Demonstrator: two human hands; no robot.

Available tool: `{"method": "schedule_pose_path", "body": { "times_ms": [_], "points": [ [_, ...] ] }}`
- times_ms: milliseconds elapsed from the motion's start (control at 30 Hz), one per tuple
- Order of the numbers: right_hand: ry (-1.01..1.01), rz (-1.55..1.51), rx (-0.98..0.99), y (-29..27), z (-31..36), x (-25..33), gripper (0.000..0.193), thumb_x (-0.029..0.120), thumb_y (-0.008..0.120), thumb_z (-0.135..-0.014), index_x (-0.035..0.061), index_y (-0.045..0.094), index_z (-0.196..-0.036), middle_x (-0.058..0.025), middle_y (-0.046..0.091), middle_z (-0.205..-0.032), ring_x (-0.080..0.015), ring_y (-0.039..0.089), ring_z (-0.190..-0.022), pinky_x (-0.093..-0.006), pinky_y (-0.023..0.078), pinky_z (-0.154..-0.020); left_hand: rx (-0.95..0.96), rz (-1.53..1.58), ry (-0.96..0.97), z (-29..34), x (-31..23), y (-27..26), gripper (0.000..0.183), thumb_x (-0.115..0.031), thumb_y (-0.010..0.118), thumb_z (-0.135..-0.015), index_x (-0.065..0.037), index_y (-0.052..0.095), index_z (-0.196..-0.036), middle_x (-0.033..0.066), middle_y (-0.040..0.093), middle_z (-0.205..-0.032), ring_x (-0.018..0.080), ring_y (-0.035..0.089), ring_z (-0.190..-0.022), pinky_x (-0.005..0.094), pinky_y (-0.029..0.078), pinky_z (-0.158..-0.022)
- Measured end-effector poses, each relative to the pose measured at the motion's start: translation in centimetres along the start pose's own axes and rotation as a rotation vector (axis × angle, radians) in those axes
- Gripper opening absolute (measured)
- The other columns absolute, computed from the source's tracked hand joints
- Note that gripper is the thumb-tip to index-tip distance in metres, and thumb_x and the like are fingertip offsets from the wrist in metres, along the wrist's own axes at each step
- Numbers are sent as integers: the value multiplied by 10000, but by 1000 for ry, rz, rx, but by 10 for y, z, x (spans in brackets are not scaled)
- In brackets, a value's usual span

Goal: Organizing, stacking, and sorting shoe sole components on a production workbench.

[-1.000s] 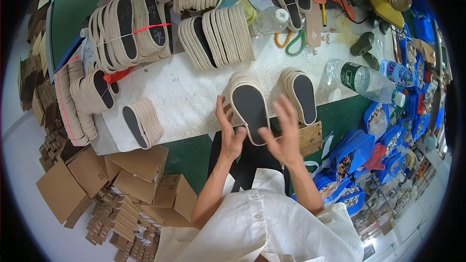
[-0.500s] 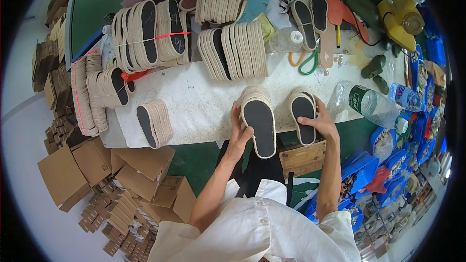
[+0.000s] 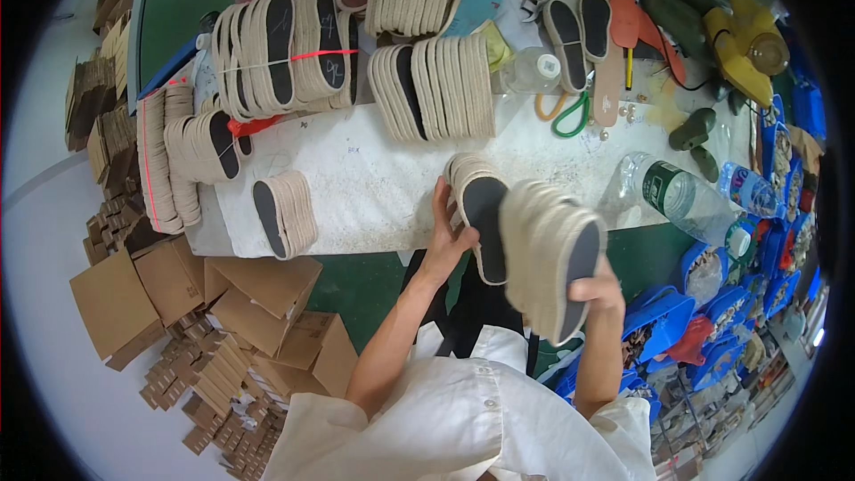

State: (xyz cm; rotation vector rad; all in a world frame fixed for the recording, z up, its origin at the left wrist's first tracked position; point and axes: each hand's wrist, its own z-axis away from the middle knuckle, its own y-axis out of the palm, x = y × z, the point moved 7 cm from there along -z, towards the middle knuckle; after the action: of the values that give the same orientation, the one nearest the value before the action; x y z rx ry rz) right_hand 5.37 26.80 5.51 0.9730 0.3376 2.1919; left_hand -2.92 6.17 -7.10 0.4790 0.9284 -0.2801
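Observation:
My left hand (image 3: 447, 245) is closed around the left side of a stack of rope shoe soles (image 3: 485, 223), black face toward me, at the table's front edge. My right hand (image 3: 604, 292) grips a second stack of rope soles (image 3: 539, 249), its thumb on the black face. This stack is lifted and tilted in front of the table, slightly blurred, with many beige braided edges showing. Its left side comes right up to the first stack; whether they touch I cannot tell. A shorter sole stack (image 3: 289, 214) stands on the white table (image 3: 356, 187) to the left.
Tied rope-sole bundles (image 3: 276, 53) and a loose row of soles (image 3: 432, 89) line the table's back. Green-handled scissors (image 3: 572, 116), a large clear bottle (image 3: 677, 191) and a smaller one (image 3: 748, 187) lie rightward. Cardboard boxes (image 3: 258, 298) stand lower left; blue bins (image 3: 659, 321) lower right.
My right hand has lifted its stack off the table edge, brought it toward me and turned it, showing its layered side. The left stack has tilted and shifted slightly right.

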Motion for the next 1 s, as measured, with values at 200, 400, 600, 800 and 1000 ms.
{"method": "schedule_pose_path", "body": {
  "times_ms": [200,400,600,800,1000],
  "points": [
    [-35,348,72,39,-31,0,1135,249,915,-707,-46,246,-1575,-193,431,-1502,-277,406,-1411,-396,306,-1194,-80,1,5,-1,8,5,1334,-593,869,-745,-220,-26,-1660,108,63,-1703,411,194,-1541,557,285,-1223],
    [-34,424,25,23,-22,10,1059,240,900,-738,-26,306,-1574,-174,505,-1460,-259,475,-1368,-390,356,-1164,-88,-82,60,-1,11,4,1248,-422,866,-829,-145,-27,-1657,183,175,-1655,387,273,-1507,507,289,-1222],
    [99,328,-12,-15,-22,-18,1031,372,915,-728,-39,407,-1525,-132,571,-1414,-231,535,-1299,-370,401,-1124,-233,261,-239,-18,31,-20,825,-440,636,-1015,-116,204,-1639,131,379,-1569,270,441,-1366,410,398,-1113],
    [80,-107,-119,-104,-16,-62,1135,541,922,-649,3,437,-1522,-120,594,-1424,-268,583,-1290,-420,473,-1089,-292,12,-96,-10,-15,-7,690,-445,636,-1016,-13,384,-1490,120,494,-1330,225,496,-1196,412,398,-1036],
    [3,-239,-316,-168,-45,-130,660,500,678,-969,7,583,-1396,-96,669,-1320,-216,661,-1137,-399,541,-987,-377,-567,22,9,-53,-24,745,-355,723,-957,21,360,-1488,210,426,-1386,327,416,-1313,454,359,-1103]
  ]
}}
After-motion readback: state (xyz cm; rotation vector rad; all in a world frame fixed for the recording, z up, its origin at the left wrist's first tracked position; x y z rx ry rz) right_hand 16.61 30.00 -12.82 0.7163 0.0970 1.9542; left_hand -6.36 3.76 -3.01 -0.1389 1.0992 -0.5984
